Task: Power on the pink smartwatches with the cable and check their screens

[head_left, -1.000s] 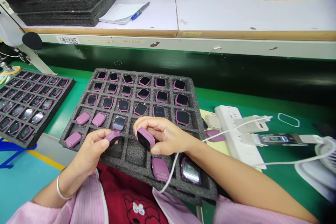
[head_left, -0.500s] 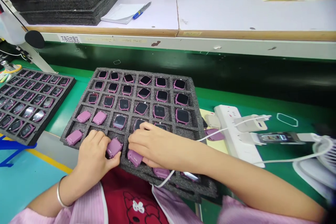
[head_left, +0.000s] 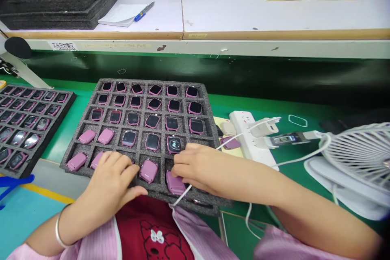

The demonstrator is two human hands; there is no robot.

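Note:
A dark grey foam tray lies before me, its compartments holding smartwatches with purple cases. Most watches show their black screens; those along the front lie with purple backs up. My left hand rests over the front row, thumb and index finger apart, partly covering a face-down watch. Beside its fingertips lies another face-down smartwatch, untouched. My right hand has its curled fingers on a smartwatch in the front row; its thumb is hidden. Just behind those fingers, one smartwatch has a lit dial.
A second watch tray sits at the left. On the right are a white power strip with plugs, a white cable and a fan. Stacked foam, a notepad and a pen occupy the shelf.
My right hand has moved one compartment right, from one face-down watch to another. My left hand has shifted right along the front row, its grip on a watch loosened. The view has turned right.

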